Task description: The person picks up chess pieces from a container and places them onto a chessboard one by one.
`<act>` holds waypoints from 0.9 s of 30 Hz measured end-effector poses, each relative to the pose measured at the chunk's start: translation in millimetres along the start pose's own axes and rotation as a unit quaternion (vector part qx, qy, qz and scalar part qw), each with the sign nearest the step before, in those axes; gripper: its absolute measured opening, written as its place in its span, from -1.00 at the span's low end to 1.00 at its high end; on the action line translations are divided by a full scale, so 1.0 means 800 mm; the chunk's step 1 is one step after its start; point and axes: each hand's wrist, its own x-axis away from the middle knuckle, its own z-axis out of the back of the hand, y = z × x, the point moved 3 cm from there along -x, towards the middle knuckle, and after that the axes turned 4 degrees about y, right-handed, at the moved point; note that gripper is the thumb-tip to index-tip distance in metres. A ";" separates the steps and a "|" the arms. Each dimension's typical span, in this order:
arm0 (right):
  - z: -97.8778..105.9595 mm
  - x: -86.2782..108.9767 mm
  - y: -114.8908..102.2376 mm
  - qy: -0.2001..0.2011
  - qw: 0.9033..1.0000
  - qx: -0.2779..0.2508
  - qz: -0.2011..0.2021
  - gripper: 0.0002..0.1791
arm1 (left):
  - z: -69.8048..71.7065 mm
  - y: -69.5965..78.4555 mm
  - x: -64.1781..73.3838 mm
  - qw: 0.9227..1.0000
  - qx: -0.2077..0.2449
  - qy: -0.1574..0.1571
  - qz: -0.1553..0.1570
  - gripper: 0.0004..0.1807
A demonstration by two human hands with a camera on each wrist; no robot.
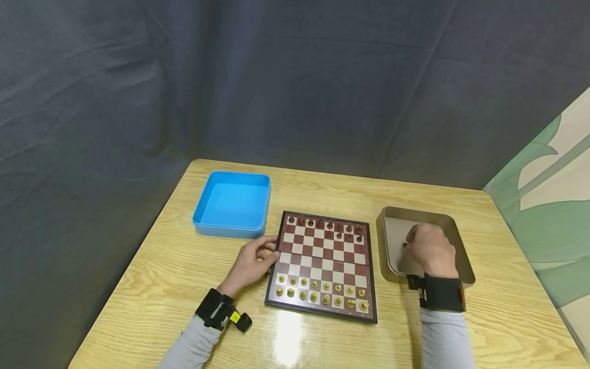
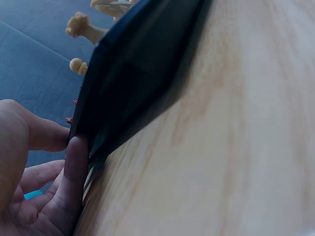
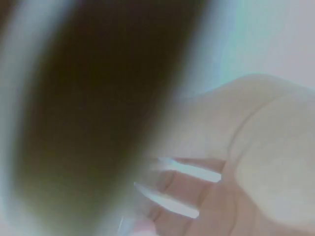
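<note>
A folding chessboard (image 1: 310, 260) lies on the table between the hands. My left hand (image 1: 251, 262) pinches its left edge; in the left wrist view, thumb and a finger (image 2: 76, 164) meet at the dark rim. Cream chess pieces (image 1: 314, 296) fill the two near rows. Dark red pieces (image 1: 320, 223) line the far row, with several more in front of them on the right. Inside the metal tin (image 1: 386, 241), my right hand (image 1: 432, 249) has curled fingers, with a small dark chess piece (image 1: 404, 245) at their tips. The right wrist view is mostly blurred; curled fingers (image 3: 197, 196) show there.
A blue box (image 1: 232, 205) without a lid stands behind the board on the left. Dark cloth (image 1: 322, 92) hangs behind the wooden table (image 1: 161, 277). The tin's raised walls surround my right hand.
</note>
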 end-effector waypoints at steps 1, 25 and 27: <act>0.002 0.001 -0.001 0.010 1.000 0.000 0.006 -0.84 | 0.000 0.000 0.000 1.000 -0.001 0.000 0.000 -0.54; 0.004 0.007 -0.100 0.218 0.942 -0.097 0.236 -0.88 | 0.001 0.002 0.000 1.000 0.001 -0.005 -0.005 -0.53; 0.002 0.007 -0.108 0.217 0.938 -0.106 0.249 -0.88 | 0.001 0.002 0.000 1.000 0.001 -0.007 -0.005 -0.53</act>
